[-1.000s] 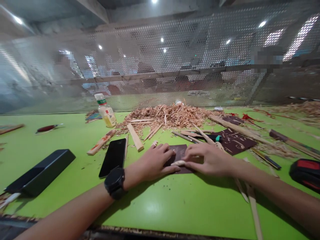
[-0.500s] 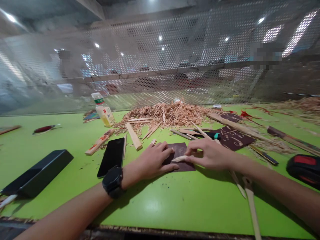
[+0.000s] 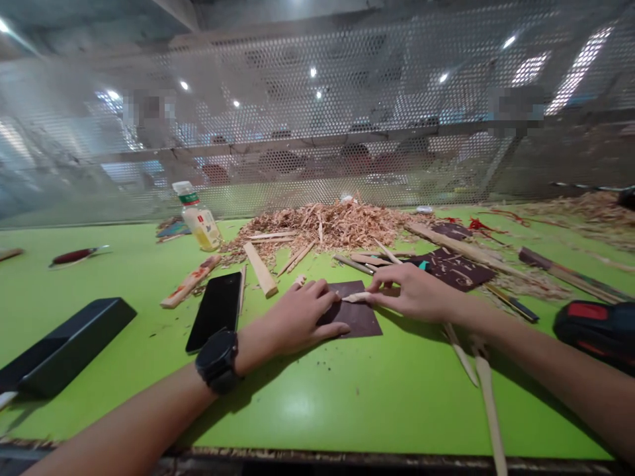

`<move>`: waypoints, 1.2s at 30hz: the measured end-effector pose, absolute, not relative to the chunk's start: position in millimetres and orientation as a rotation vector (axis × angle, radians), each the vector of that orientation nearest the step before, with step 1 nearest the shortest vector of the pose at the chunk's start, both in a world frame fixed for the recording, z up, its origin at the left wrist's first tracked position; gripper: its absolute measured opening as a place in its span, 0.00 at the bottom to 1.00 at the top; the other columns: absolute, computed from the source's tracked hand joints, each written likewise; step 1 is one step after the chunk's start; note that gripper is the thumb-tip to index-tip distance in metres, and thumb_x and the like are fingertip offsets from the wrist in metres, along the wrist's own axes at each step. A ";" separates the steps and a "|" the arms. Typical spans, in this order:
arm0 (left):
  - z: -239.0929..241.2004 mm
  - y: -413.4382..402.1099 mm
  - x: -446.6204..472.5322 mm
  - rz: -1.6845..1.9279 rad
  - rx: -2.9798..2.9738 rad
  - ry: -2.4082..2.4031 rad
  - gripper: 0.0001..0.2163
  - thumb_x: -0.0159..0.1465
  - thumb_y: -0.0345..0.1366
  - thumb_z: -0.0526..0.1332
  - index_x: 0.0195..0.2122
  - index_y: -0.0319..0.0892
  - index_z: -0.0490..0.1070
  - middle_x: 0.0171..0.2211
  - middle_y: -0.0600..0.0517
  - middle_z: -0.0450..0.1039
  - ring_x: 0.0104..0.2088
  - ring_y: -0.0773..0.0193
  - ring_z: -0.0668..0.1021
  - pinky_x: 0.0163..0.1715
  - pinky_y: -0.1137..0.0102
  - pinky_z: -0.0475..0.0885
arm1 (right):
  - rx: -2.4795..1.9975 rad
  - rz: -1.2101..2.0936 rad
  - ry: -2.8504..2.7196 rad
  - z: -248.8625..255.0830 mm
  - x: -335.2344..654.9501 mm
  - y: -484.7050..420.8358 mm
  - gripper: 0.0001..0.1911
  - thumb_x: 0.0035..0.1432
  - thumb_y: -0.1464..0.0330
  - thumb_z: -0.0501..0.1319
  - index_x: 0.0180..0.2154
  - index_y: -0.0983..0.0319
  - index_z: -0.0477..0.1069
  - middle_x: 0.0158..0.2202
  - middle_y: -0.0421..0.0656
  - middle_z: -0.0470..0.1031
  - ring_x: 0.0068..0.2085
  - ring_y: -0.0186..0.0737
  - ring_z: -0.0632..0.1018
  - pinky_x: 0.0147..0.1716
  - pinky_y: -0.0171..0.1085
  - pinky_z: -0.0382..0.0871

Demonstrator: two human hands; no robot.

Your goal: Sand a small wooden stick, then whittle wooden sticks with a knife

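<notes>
My left hand (image 3: 297, 317) lies flat, fingers spread, pressing down the left edge of a dark brown sandpaper sheet (image 3: 360, 318) on the green table (image 3: 317, 403). A black watch (image 3: 218, 360) sits on that wrist. My right hand (image 3: 414, 292) pinches a small pale wooden piece (image 3: 356, 297) and holds its tip against the far part of the sandpaper. The two hands almost touch at the fingertips.
A black phone (image 3: 214, 318) lies left of my left hand, a black box (image 3: 64, 347) further left. Wood shavings (image 3: 327, 228), wooden sticks (image 3: 260, 268), a small bottle (image 3: 197, 217) and more sandpaper (image 3: 451, 268) lie behind. Long sticks (image 3: 489, 396) lie under my right arm. A red-black tool (image 3: 595, 330) sits right.
My right hand has slid the wooden piece away from me across the sandpaper, from its near part to its far part. The left hand stays pressed on the sheet.
</notes>
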State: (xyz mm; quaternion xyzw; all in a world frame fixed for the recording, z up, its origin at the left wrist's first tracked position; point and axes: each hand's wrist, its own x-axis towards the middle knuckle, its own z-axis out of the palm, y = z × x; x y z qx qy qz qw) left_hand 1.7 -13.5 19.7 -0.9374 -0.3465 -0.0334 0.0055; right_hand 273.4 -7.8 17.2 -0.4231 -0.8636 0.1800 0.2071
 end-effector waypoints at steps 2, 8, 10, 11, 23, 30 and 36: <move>20.9 -13.7 2.0 -0.077 -2.940 -1.093 0.27 0.74 0.58 0.56 0.59 0.40 0.73 0.52 0.41 0.74 0.49 0.46 0.77 0.51 0.54 0.72 | -1.137 0.512 -2.411 16.7 270.6 -9.9 0.21 0.71 0.52 0.62 0.38 0.61 0.83 0.37 0.47 0.84 0.36 0.43 0.79 0.37 0.40 0.68; 20.2 -12.4 1.8 -0.069 -2.966 -1.098 0.28 0.74 0.58 0.55 0.61 0.40 0.72 0.52 0.41 0.74 0.50 0.46 0.77 0.53 0.52 0.71 | -1.115 0.488 -2.434 19.5 270.4 -11.3 0.24 0.71 0.48 0.62 0.41 0.60 0.86 0.37 0.46 0.86 0.35 0.43 0.80 0.36 0.40 0.67; 19.9 -12.2 2.0 -0.071 -2.960 -1.109 0.27 0.74 0.58 0.56 0.61 0.40 0.72 0.53 0.40 0.74 0.50 0.46 0.77 0.53 0.52 0.71 | -1.178 0.419 -2.428 20.5 272.8 -10.1 0.25 0.71 0.48 0.61 0.41 0.60 0.86 0.36 0.47 0.86 0.34 0.43 0.80 0.34 0.40 0.67; 19.8 -12.1 2.1 -0.075 -2.961 -1.106 0.27 0.74 0.58 0.56 0.60 0.40 0.72 0.53 0.40 0.74 0.50 0.46 0.77 0.53 0.52 0.71 | -1.179 0.393 -2.432 20.7 272.7 -10.9 0.24 0.71 0.49 0.61 0.41 0.61 0.86 0.36 0.47 0.86 0.34 0.43 0.80 0.34 0.40 0.67; 21.4 -12.4 1.8 -0.179 -2.967 -1.092 0.25 0.73 0.57 0.58 0.58 0.40 0.73 0.51 0.41 0.76 0.47 0.48 0.78 0.48 0.57 0.72 | -1.329 0.274 -2.436 31.0 282.1 -6.0 0.20 0.71 0.54 0.61 0.46 0.61 0.86 0.40 0.50 0.86 0.35 0.46 0.81 0.33 0.41 0.70; 20.9 -14.1 4.6 -0.868 -3.114 -1.151 0.17 0.73 0.45 0.64 0.58 0.42 0.73 0.48 0.46 0.80 0.43 0.56 0.80 0.43 0.64 0.74 | -1.227 0.666 -2.303 33.4 277.5 -12.0 0.20 0.72 0.53 0.59 0.46 0.59 0.84 0.36 0.43 0.84 0.30 0.38 0.75 0.32 0.38 0.63; 21.6 -17.2 7.4 -1.292 -3.082 -1.130 0.07 0.73 0.39 0.64 0.45 0.42 0.80 0.37 0.51 0.83 0.34 0.63 0.79 0.35 0.69 0.72 | -1.110 0.820 -2.282 35.0 271.6 -18.3 0.26 0.75 0.48 0.54 0.40 0.61 0.80 0.29 0.40 0.71 0.27 0.35 0.66 0.29 0.37 0.56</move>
